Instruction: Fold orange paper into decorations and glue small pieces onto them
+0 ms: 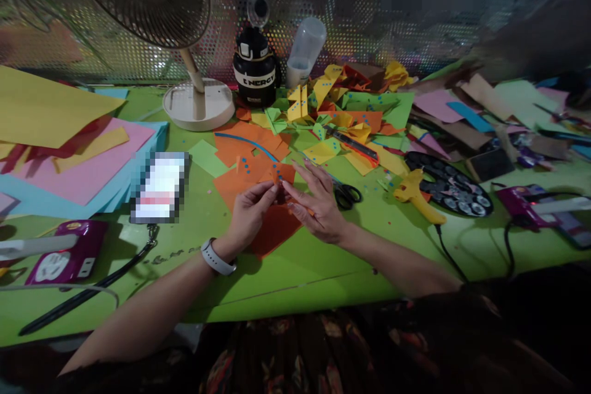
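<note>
My left hand (252, 212), with a white watch band (218, 257) on its wrist, is closed in a pinch on a small folded piece of orange paper (276, 173) marked with blue dots. Beside it, my right hand (318, 203) has its fingers stretched out and apart, the fingertips close to that paper. Whether they touch it is unclear. Beneath both hands lies a larger orange sheet (277, 231). Black-handled scissors (347, 196) rest just beyond my right hand, partly hidden by it.
Folded yellow, green and orange papers (341, 111) are heaped behind. A fan (198, 104), a black bottle (255, 71) and a phone (159, 188) stand or lie to the left. A yellow glue gun (420, 197) and a black palette (455, 188) lie right, near a purple box (521, 206).
</note>
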Available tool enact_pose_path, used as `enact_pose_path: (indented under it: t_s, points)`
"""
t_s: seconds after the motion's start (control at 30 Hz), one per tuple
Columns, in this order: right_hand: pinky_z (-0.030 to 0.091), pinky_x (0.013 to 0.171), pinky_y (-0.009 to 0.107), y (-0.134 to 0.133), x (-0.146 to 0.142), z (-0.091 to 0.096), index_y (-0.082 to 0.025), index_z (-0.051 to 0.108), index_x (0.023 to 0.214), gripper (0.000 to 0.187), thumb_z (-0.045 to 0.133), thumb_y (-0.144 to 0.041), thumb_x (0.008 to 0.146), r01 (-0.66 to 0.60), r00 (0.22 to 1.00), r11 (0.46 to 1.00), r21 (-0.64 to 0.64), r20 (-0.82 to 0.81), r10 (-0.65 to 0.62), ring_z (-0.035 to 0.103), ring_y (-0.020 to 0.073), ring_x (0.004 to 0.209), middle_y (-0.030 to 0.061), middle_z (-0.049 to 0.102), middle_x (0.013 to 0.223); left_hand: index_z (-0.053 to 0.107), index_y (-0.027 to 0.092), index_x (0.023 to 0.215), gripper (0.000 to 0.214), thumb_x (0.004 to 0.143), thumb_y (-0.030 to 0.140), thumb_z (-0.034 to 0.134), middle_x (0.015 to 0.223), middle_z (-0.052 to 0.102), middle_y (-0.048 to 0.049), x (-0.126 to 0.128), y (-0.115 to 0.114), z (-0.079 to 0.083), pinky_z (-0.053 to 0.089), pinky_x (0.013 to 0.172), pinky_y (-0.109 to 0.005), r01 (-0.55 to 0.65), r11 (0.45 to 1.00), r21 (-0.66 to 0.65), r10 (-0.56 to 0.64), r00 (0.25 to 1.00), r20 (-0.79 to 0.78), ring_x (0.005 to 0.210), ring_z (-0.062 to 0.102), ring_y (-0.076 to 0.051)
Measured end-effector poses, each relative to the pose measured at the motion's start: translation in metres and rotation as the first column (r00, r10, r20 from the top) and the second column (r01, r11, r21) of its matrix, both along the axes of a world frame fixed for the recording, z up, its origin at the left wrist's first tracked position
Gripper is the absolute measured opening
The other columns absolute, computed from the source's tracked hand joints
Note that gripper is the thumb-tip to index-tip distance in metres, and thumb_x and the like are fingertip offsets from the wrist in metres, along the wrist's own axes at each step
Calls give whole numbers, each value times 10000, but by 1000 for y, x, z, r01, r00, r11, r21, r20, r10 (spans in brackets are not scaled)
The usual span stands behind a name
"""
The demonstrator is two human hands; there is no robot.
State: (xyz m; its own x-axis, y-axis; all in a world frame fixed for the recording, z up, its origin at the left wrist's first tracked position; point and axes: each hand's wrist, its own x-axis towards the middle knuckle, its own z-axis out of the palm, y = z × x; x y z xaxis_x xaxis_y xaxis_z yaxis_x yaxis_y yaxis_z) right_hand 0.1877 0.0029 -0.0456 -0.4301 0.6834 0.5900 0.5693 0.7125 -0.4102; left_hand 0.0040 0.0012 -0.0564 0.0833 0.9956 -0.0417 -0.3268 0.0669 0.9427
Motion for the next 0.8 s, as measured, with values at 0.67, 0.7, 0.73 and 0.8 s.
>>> enact_pose_path:
  t_s: [0.67, 0.7, 0.73, 0.8]
  points:
    - [360, 1144, 566, 6, 4, 4, -326, 605, 1330, 373, 522, -286, 968, 26, 995, 996, 88, -102, -17, 374, 256, 1435, 24, 482, 1506, 785, 192, 865, 227, 774, 399, 798, 753, 755, -26, 2, -1, 7, 576, 724, -250, 7, 1000, -14, -7, 1000, 7, 676, 686, -117]
    - [359, 1143, 569, 6, 4, 4, -321, 606, 1329, 374, 529, -279, 965, 16, 994, 996, 88, -105, -7, 385, 257, 1426, 30, 482, 1505, 787, 195, 869, 227, 771, 400, 799, 762, 756, -25, 2, -1, 7, 575, 722, -246, 8, 1000, -10, -8, 1000, 2, 680, 684, -116]
    - [359, 1141, 572, 6, 4, 3, -319, 603, 1331, 377, 536, -274, 962, 7, 994, 996, 86, -108, 2, 395, 258, 1417, 34, 482, 1505, 788, 198, 873, 227, 769, 400, 801, 766, 756, -24, 2, -1, 7, 574, 720, -243, 7, 1000, -6, -7, 1000, -2, 685, 683, -116]
    - [361, 1136, 579, 5, 3, 3, -328, 598, 1333, 382, 541, -274, 960, -1, 993, 997, 75, -114, 10, 408, 257, 1403, 34, 486, 1500, 790, 202, 872, 227, 766, 402, 802, 754, 750, -22, 2, -1, 7, 574, 719, -244, 4, 1000, 1, -4, 1000, -9, 683, 678, -117]
